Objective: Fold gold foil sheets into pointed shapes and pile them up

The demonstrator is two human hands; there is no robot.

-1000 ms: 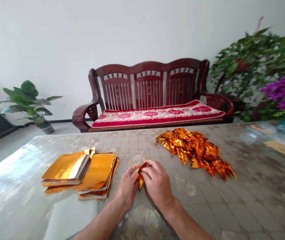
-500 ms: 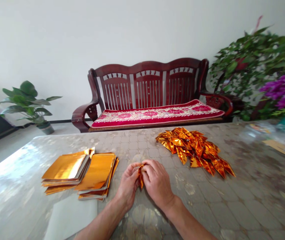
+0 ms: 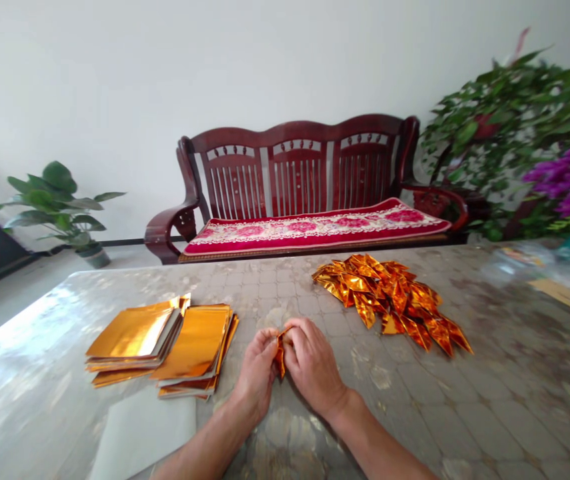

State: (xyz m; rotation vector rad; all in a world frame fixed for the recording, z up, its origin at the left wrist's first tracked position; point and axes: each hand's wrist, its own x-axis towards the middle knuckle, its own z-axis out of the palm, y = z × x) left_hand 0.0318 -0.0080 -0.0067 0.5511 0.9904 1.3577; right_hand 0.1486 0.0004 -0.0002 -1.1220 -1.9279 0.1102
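Note:
Between my two hands, over the middle of the table, is a small folded piece of gold foil paper [image 3: 281,353]. My left hand [image 3: 259,367] pinches it from the left, and my right hand [image 3: 312,363] grips its upper right part with curled fingers. The fingers cover much of the piece; a narrow pointed end hangs down between them. To the left lie two stacks of flat gold foil paper sheets [image 3: 192,340]. Beyond my right hand is a heap of folded gold foil pieces [image 3: 385,293] with pointed ends.
A pale grey sheet [image 3: 145,427] lies beside my left forearm on the patterned table [image 3: 465,393]. Plastic bags [image 3: 519,260] and brown card strips [image 3: 559,293] are at the right edge. Behind the table stands a wooden bench [image 3: 297,173], with plants on both sides.
Both hands stay in nearly the same place with the folded foil paper between them. The fingers and the paper have shifted only slightly. The whole view has moved a little.

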